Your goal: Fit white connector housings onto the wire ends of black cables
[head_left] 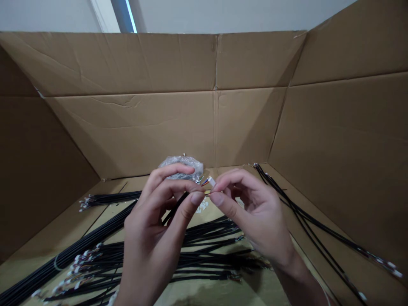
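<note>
Near the centre of the head view, my left hand [162, 225] pinches the end of a black cable [174, 209], where thin coloured wires come out. Close beside it, my right hand [251, 212] has thumb and index finger pressed together on a thin wire end. A white connector [211, 182] with blue and red wires stands just above the fingertips, touching or very near my right index finger. The exact grip on the wires is partly hidden by the fingertips.
Cardboard walls [134, 131] enclose the work surface. A clear plastic bag [183, 163] lies behind my hands, near small white connectors [202, 207]. Bundled black cables [92, 238] lie left, loose cables [207, 259] below my hands, and more cables [306, 216] along the right.
</note>
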Tool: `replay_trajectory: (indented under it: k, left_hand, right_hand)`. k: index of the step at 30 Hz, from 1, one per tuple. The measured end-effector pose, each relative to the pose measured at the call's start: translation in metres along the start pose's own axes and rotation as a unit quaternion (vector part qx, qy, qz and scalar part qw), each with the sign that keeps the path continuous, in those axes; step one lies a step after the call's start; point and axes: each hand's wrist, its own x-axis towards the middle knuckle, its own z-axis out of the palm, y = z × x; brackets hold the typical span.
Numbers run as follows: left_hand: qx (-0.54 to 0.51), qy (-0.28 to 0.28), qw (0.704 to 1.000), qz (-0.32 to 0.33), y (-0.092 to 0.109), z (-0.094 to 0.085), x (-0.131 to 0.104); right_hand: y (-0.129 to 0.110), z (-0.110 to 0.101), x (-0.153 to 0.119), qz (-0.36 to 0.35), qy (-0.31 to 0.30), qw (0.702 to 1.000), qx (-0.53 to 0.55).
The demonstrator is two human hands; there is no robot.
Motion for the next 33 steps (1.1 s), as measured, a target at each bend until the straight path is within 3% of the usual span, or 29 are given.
replay_trajectory:
  k: [7,13,15,19,26,33]
  left_hand:
    - [-0.012,0.007,1.000,-0.008,0.000,-0.001,0.001]
    - [-0.015,0.003,1.000,-0.004,-0.003,-0.003,0.001]
    - [-0.014,-0.003,1.000,-0.001,-0.002,-0.003,0.001]
    - [-0.010,0.001,1.000,-0.028,0.004,0.000,-0.002]
    - [-0.011,-0.005,1.000,-0.018,0.000,0.001,-0.001]
    - [-0.009,-0.011,1.000,-0.018,-0.001,0.001,0.000]
  right_hand:
    - [0.009,0.004,0.003,0.158,-0.045,0.972,0.166]
    - [0.026,0.013,0.014,0.276,-0.131,0.894,0.327]
    - [0.029,0.016,0.016,0.303,-0.133,0.876,0.351]
    - [0.025,0.018,0.015,0.262,-0.073,0.907,0.322]
    - [0.013,0.002,0.007,0.085,-0.014,0.983,0.161]
    - [0.011,-0.003,0.007,0.067,-0.026,0.990,0.125]
